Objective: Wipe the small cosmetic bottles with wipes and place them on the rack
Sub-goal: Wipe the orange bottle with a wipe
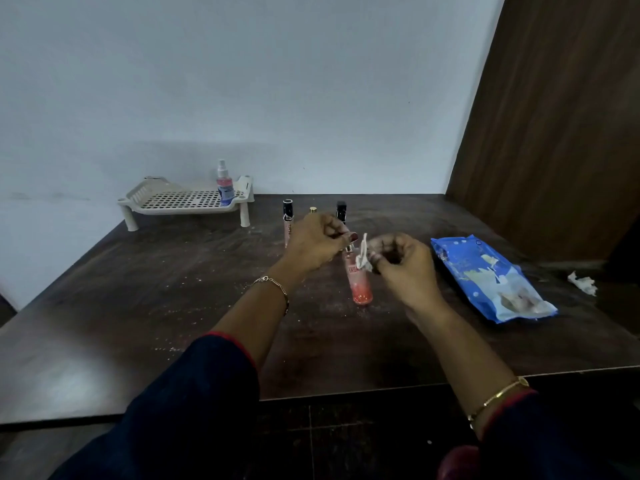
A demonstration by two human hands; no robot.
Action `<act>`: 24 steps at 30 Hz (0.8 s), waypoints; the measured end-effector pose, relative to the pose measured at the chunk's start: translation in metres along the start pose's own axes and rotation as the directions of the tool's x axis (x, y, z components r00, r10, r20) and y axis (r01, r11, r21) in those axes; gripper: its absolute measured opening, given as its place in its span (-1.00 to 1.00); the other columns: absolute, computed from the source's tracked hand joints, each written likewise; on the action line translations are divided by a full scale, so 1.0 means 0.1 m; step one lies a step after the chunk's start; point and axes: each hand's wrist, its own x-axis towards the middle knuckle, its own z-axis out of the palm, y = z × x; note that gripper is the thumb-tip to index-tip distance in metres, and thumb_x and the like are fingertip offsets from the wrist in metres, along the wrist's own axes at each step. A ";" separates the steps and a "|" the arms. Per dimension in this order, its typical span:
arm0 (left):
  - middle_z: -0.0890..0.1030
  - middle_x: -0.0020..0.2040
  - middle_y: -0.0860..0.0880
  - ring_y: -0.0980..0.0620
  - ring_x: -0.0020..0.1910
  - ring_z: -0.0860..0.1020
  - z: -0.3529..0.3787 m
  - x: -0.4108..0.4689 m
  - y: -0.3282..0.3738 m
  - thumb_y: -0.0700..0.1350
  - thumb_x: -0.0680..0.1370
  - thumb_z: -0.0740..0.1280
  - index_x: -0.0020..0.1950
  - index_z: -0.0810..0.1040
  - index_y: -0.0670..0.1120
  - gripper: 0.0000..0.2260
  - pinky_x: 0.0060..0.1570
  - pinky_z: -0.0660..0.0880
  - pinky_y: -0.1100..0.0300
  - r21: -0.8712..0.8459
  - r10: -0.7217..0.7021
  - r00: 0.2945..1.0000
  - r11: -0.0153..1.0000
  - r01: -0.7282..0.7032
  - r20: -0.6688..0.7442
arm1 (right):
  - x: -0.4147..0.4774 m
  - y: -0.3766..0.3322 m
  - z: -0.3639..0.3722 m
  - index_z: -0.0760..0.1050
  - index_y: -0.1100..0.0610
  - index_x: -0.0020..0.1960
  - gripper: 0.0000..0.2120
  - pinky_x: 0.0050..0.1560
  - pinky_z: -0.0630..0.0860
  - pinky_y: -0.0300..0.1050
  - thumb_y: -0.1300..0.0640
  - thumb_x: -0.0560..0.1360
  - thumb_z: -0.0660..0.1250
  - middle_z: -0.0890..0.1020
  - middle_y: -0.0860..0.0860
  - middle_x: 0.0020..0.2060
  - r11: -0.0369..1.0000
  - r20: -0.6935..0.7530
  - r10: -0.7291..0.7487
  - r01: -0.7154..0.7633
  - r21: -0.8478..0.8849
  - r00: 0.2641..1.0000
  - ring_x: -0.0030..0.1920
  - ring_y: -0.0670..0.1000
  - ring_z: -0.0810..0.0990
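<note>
My left hand pinches the top of a pink-red spray bottle, fingers closed on its neck; the bottle stands upright with its base on the dark wooden table. My right hand is curled shut around a crumpled white wipe, pressed against the upper part of that bottle. Behind my hands, three small bottles stand near each other — a pink tube with black cap, a gold-capped one mostly hidden, and a black-capped one. The white rack sits far left by the wall, one blue-and-pink spray bottle already on its right end. Blue wipes pack lies right of my hands — a used wipe beyond it.
</note>
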 end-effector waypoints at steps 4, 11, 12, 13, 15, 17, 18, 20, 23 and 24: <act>0.68 -0.20 -0.19 -0.05 -0.26 0.61 0.06 0.06 -0.01 -0.10 0.38 0.50 -0.30 0.55 0.00 -0.85 -0.09 0.60 -0.07 -0.006 -0.010 0.999 1.000 0.010 -0.036 | -0.03 -0.01 0.07 0.61 0.12 -0.25 -0.85 -0.16 0.55 -0.29 0.35 0.30 0.46 0.62 -0.03 -0.22 0.946 0.069 -0.190 0.202 -0.253 0.979 -0.21 -0.10 0.58; 0.69 -0.19 -0.18 -0.07 -0.23 0.64 0.08 0.10 -0.03 -0.18 0.37 0.50 -0.14 0.64 -0.16 -0.88 0.00 0.60 -0.02 -0.034 -0.078 0.997 0.996 0.077 -0.031 | -0.23 0.22 0.01 0.63 0.11 -0.25 -0.95 -0.23 0.47 -0.11 0.23 0.31 0.45 0.56 0.02 -0.27 0.815 0.194 -0.216 0.286 -0.503 0.957 -0.28 0.02 0.56; 0.68 -0.22 -0.14 0.02 -0.28 0.64 0.10 0.11 -0.02 -0.18 0.37 0.50 -0.14 0.65 -0.17 -0.88 -0.04 0.62 0.07 -0.030 -0.074 0.997 0.997 0.073 -0.030 | -0.27 0.26 0.00 0.64 0.12 -0.22 -0.98 -0.22 0.43 -0.15 0.20 0.34 0.44 0.57 0.02 -0.25 0.800 0.220 -0.185 0.276 -0.533 0.958 -0.25 0.03 0.56; 0.68 -0.26 -0.09 0.15 -0.36 0.60 0.12 0.12 0.00 -0.17 0.37 0.50 -0.14 0.65 -0.17 -0.87 -0.12 0.62 0.22 -0.019 -0.061 0.998 0.998 0.060 -0.028 | -0.31 0.29 -0.02 0.64 0.12 -0.21 -0.97 -0.22 0.37 -0.21 0.18 0.37 0.43 0.57 0.01 -0.24 0.787 0.238 -0.154 0.265 -0.557 0.959 -0.22 0.03 0.57; 0.65 -0.30 -0.02 0.30 -0.48 0.51 0.17 0.12 0.05 -0.14 0.38 0.50 -0.14 0.66 -0.16 -0.87 -0.39 0.46 0.50 0.019 -0.021 1.000 1.000 0.021 -0.023 | -0.36 0.31 -0.08 0.63 0.11 -0.25 -0.96 -0.21 0.36 -0.24 0.22 0.35 0.42 0.56 -0.04 -0.27 0.794 0.220 -0.129 0.234 -0.561 0.967 -0.20 0.03 0.58; 0.60 -0.35 0.04 0.30 -0.46 0.47 0.17 0.13 0.09 -0.12 0.39 0.49 -0.12 0.67 -0.16 -0.86 -0.50 0.33 0.58 0.074 0.008 1.000 0.997 -0.006 -0.020 | -0.35 0.23 -0.17 0.59 0.06 -0.31 -0.87 -0.19 0.45 -0.19 0.27 0.31 0.44 0.56 -0.06 -0.31 0.835 0.130 -0.152 0.198 -0.514 0.980 -0.25 0.00 0.57; 0.58 -0.35 0.06 0.30 -0.44 0.46 0.16 0.13 0.09 -0.11 0.40 0.48 -0.11 0.67 -0.15 -0.86 -0.50 0.33 0.58 0.101 0.019 1.000 0.995 -0.017 -0.017 | -0.33 0.18 -0.21 0.55 0.03 -0.35 -0.81 -0.20 0.45 -0.24 0.29 0.31 0.45 0.53 -0.10 -0.35 0.861 0.069 -0.158 0.172 -0.479 0.985 -0.29 -0.05 0.54; 0.58 -0.32 0.06 0.29 -0.39 0.48 0.11 0.14 0.09 -0.09 0.41 0.47 -0.09 0.66 -0.14 -0.85 -0.39 0.40 0.56 0.148 0.034 0.999 0.989 -0.031 -0.015 | -0.23 0.06 -0.29 0.50 0.01 -0.36 -0.73 -0.23 0.43 -0.40 0.34 0.33 0.44 0.54 -0.18 -0.38 0.934 -0.019 -0.108 0.095 -0.343 0.994 -0.33 -0.19 0.53; 0.59 -0.32 0.06 0.24 -0.36 0.51 0.05 0.15 0.13 -0.06 0.41 0.47 -0.14 0.65 -0.10 -0.88 -0.22 0.50 0.36 0.211 0.028 1.000 0.977 -0.027 -0.002 | -0.08 -0.02 -0.30 0.57 0.08 -0.26 -0.78 -0.16 0.55 -0.29 0.40 0.37 0.41 0.64 -0.08 -0.31 0.996 0.027 -0.019 0.021 -0.089 0.999 -0.28 -0.19 0.60; 0.60 -0.32 0.05 0.25 -0.38 0.51 0.04 0.14 0.13 -0.07 0.41 0.47 -0.15 0.66 -0.10 -0.89 -0.24 0.49 0.36 0.233 0.029 1.000 0.972 -0.030 0.008 | -0.04 -0.02 -0.27 0.57 0.07 -0.24 -0.77 -0.14 0.56 -0.25 0.40 0.37 0.41 0.64 -0.07 -0.29 0.997 0.056 -0.025 0.030 -0.078 0.998 -0.25 -0.15 0.61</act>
